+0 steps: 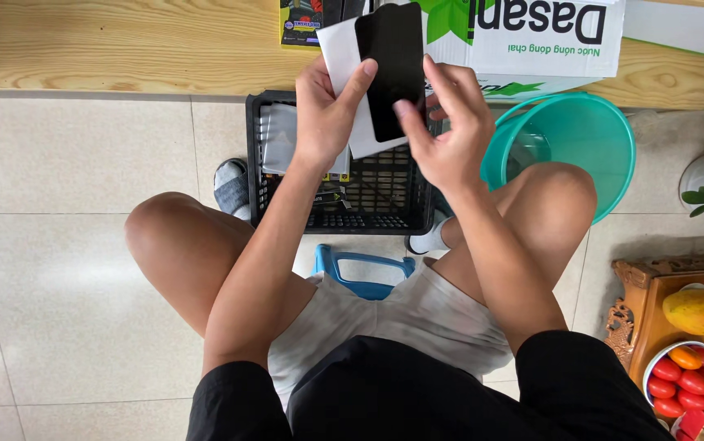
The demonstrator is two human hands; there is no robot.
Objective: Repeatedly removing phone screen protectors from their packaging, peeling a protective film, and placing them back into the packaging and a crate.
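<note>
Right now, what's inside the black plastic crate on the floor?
Black plastic crate: clear flat packets stacked at its left, a small printed card on the mesh bottom. The left hand and white sleeve cover the upper middle.

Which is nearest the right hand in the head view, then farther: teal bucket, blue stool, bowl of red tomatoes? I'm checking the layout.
From the right hand:
1. Teal bucket, just to its right.
2. Blue stool, below, between the knees.
3. Bowl of red tomatoes, far lower right corner.

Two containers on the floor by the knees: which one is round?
The teal plastic basin, by the right knee. It has a circular rim and smooth walls; the black crate between the feet is rectangular with lattice sides and holds packets.
</note>
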